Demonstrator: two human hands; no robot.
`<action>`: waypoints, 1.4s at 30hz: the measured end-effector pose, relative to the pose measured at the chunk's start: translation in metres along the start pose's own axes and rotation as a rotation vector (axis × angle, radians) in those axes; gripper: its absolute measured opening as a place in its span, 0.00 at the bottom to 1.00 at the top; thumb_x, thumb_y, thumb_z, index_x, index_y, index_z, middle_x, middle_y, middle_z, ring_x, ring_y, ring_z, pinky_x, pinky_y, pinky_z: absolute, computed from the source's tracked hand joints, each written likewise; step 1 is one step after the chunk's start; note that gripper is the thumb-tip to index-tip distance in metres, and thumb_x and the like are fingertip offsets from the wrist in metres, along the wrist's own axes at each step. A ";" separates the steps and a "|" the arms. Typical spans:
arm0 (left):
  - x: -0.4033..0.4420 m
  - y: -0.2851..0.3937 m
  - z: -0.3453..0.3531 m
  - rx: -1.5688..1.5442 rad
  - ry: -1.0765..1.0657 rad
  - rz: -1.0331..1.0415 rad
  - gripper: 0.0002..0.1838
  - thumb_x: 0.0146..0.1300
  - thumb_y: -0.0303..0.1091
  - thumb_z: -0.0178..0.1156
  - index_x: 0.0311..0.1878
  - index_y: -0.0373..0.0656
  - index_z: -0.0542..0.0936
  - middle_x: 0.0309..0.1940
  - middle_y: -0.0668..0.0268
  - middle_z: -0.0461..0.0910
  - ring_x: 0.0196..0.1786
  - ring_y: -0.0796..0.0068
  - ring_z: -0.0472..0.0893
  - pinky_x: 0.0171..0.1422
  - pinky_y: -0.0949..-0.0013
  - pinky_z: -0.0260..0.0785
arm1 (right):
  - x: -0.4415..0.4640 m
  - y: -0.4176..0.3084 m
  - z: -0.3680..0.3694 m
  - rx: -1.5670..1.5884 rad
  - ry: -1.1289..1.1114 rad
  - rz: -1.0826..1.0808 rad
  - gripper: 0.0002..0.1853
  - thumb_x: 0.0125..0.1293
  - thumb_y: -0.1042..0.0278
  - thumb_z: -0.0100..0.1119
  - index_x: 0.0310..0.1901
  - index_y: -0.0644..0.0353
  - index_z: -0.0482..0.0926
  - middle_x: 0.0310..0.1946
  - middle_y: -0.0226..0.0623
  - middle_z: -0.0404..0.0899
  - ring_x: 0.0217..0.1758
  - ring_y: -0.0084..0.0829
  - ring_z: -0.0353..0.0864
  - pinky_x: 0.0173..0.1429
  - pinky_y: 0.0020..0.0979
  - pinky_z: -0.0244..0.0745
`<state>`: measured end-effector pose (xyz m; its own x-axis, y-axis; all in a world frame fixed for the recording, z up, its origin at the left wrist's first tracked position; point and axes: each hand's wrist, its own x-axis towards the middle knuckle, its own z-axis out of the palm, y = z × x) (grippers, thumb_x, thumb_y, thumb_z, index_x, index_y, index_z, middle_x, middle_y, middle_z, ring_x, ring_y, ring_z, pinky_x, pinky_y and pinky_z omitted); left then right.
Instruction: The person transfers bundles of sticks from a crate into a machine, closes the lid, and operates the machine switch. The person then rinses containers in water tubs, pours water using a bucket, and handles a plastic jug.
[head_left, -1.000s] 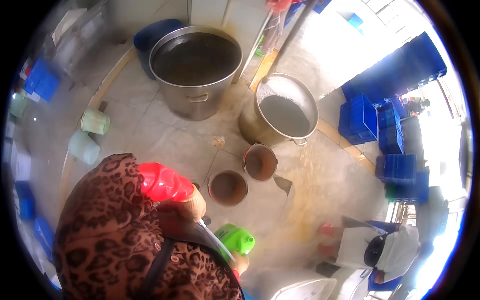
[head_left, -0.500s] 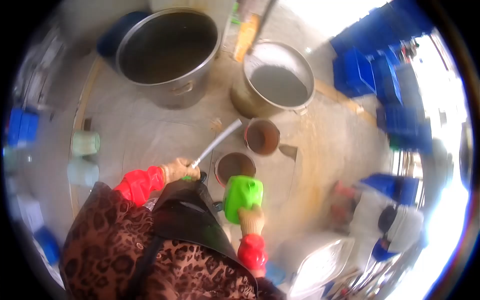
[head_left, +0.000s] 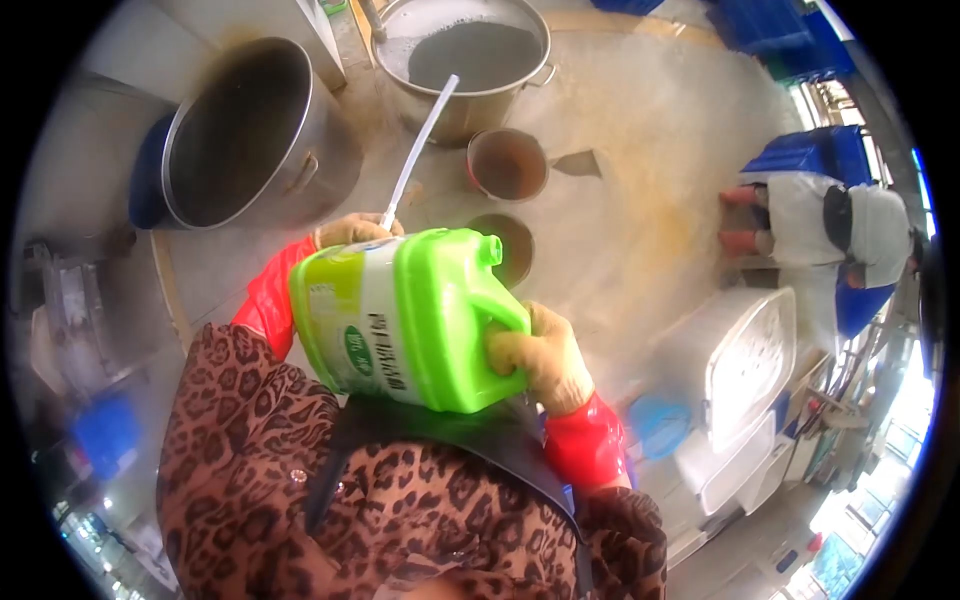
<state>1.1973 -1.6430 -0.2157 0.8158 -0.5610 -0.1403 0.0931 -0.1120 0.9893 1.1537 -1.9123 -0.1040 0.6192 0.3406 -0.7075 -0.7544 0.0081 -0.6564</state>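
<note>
A bright green plastic jug (head_left: 440,310) with a white and yellow label is tilted in front of my body. My right hand (head_left: 550,360), in a tan glove, is closed round its handle. The jug's short spout shows no cap. My left hand (head_left: 352,230), also gloved, grips a thin, pale stick or tube (head_left: 425,140) that points up and away. The jug's far side hides part of that hand, and I cannot tell whether it also touches the jug.
Ahead stand a large dark-filled metal pot (head_left: 335,150) and a second pot (head_left: 455,112) holding grey liquid. A reddish bucket (head_left: 543,180) and another bucket (head_left: 529,255) sit nearer. To the right are a white tub (head_left: 712,390) and a person in white (head_left: 810,220).
The green jug has come up and left, closer to my body, and its label now faces me. My left hand and the stick have risen. The view has shifted.
</note>
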 end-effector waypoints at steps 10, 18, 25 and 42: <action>0.023 -0.004 0.041 -0.338 0.257 -0.955 0.13 0.46 0.32 0.59 0.35 0.34 0.75 0.31 0.62 0.75 0.33 0.77 0.74 0.39 0.76 0.66 | 0.069 0.085 -0.078 0.338 -0.082 0.038 0.14 0.56 0.59 0.52 0.24 0.62 0.67 0.15 0.25 0.61 0.16 0.17 0.55 0.21 0.19 0.52; 0.064 0.007 0.075 -0.368 0.458 -1.053 0.12 0.50 0.30 0.56 0.37 0.33 0.74 0.32 0.61 0.75 0.35 0.75 0.74 0.42 0.75 0.66 | 0.083 0.102 -0.130 0.278 0.024 0.102 0.22 0.56 0.49 0.49 0.31 0.66 0.72 0.21 0.31 0.69 0.23 0.20 0.64 0.30 0.21 0.62; 0.098 0.034 0.103 -0.155 0.405 -1.200 0.13 0.51 0.32 0.55 0.39 0.33 0.74 0.33 0.61 0.75 0.34 0.75 0.74 0.40 0.75 0.67 | 0.058 0.095 -0.164 0.341 0.018 0.076 0.24 0.56 0.48 0.49 0.33 0.67 0.72 0.23 0.32 0.70 0.25 0.21 0.65 0.33 0.23 0.63; 0.119 0.072 0.135 0.148 0.240 -1.220 0.12 0.51 0.31 0.56 0.36 0.34 0.75 0.32 0.64 0.75 0.33 0.79 0.74 0.38 0.76 0.66 | 0.033 0.097 -0.183 0.182 0.072 0.067 0.25 0.58 0.47 0.44 0.34 0.68 0.71 0.23 0.34 0.72 0.25 0.24 0.67 0.32 0.24 0.63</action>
<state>1.2242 -1.8284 -0.1662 0.3279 0.1349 -0.9350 0.8083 -0.5524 0.2038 1.1403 -2.0728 -0.2391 0.5754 0.2784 -0.7690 -0.8173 0.1601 -0.5535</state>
